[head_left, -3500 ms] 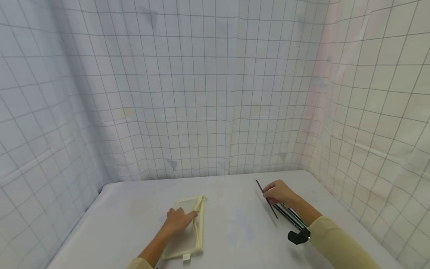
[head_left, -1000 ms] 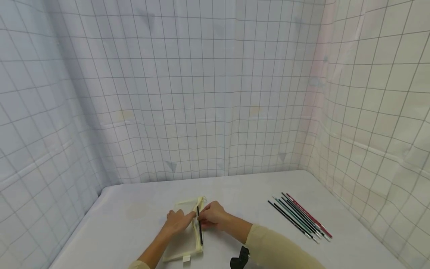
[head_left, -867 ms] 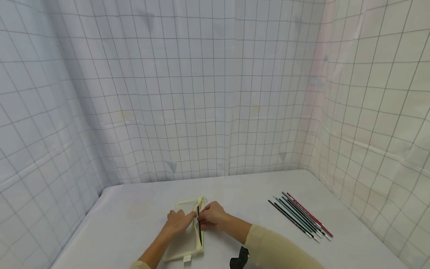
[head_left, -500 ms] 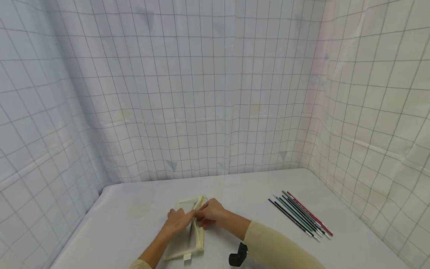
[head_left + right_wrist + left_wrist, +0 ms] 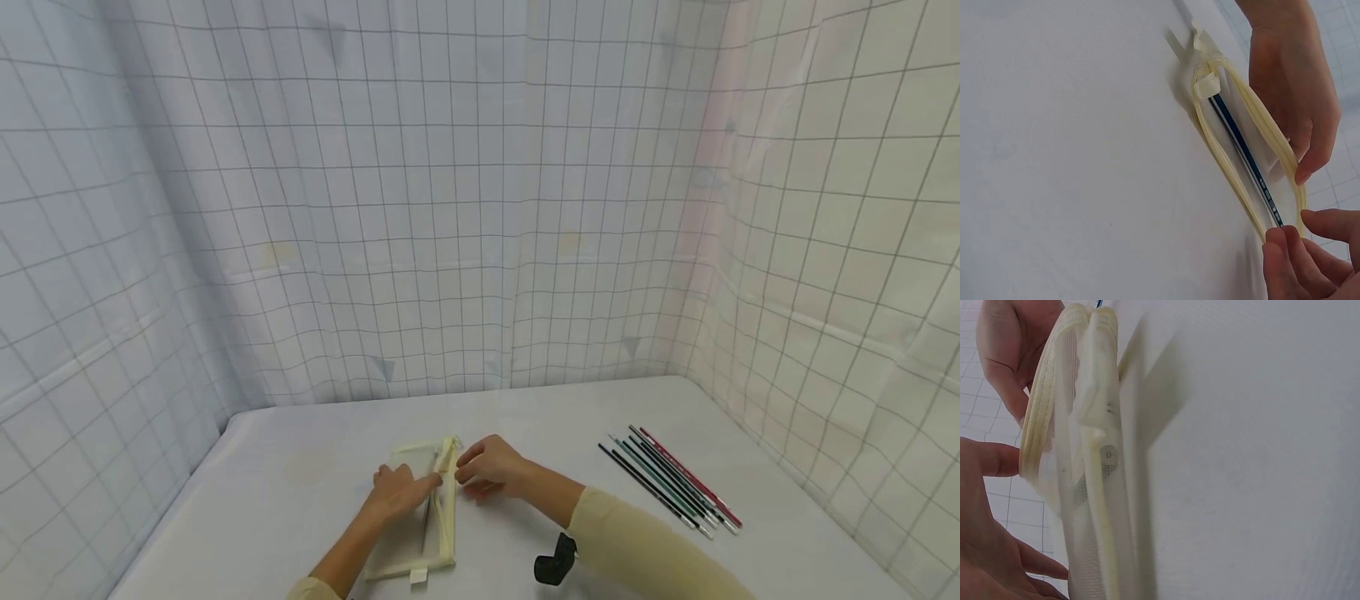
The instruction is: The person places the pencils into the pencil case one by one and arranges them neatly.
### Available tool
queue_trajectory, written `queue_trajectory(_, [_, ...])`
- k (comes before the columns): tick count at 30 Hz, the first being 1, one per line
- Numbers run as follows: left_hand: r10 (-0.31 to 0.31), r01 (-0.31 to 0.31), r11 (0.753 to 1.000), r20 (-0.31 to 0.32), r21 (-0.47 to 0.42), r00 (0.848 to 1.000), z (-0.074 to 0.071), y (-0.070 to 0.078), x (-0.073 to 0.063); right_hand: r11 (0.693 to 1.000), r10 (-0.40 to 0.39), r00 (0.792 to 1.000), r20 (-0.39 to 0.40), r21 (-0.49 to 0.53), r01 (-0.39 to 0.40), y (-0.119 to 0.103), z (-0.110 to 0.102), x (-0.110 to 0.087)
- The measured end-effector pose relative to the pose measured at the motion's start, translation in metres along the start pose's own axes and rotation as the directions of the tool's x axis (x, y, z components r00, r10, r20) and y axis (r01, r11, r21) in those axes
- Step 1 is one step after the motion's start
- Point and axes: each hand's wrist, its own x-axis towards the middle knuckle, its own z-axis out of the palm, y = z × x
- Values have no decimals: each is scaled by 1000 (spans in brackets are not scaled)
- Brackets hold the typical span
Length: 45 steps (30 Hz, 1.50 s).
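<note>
A pale yellow mesh zip pouch (image 5: pixel 405 542) lies on the table with its zipped mouth facing right. My left hand (image 5: pixel 401 492) rests over it, the thumb at the zip edge and the fingers against the mesh. The mouth gapes in the right wrist view, and a dark blue pencil (image 5: pixel 1238 137) lies inside, lengthwise. Through the mesh, the same pencil (image 5: pixel 426 521) appears as a dark line. My right hand (image 5: pixel 495 468), fingers loosely bent, is just right of the mouth; its fingertips (image 5: pixel 1291 240) overlap the pencil's end in the right wrist view.
Several pencils (image 5: pixel 671 479) in black, green and red lie side by side at the table's right, slanting toward the front. A white tag (image 5: pixel 418 576) sticks out of the pouch's near end. Grid-patterned curtains (image 5: pixel 480 208) enclose the table at the back and sides.
My right hand brought a dark pencil from the right-hand group to the pouch, slid it through the mouth and let go, then drew back slightly right. The left hand stayed at the pouch.
</note>
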Motion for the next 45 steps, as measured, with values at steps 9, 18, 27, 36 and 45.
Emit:
queue_trajectory(9, [-17,17,1000,-6,10,1000,-2,4,0,997,-17,1000,-1,-78,16,-9,-17,-7])
queue_trajectory(18, [-37,36,999,32,32,999,-3,3,2,989,-21,1000,-18,-144,18,-12,-36,-10])
queue_trajectory(27, [-8,7,1000,38,27,999,-5,5,0,988,-8,1000,-25,-157,4,-11,-63,-17])
queue_trajectory(36, [10,-10,1000,40,-10,999,-3,0,-4,984,-8,999,-33,-178,2,-5,-90,-20])
queue_trajectory(45, [14,-13,1000,38,-10,999,-3,-3,-4,981,-8,999,-47,-196,-1,-1,-109,-24])
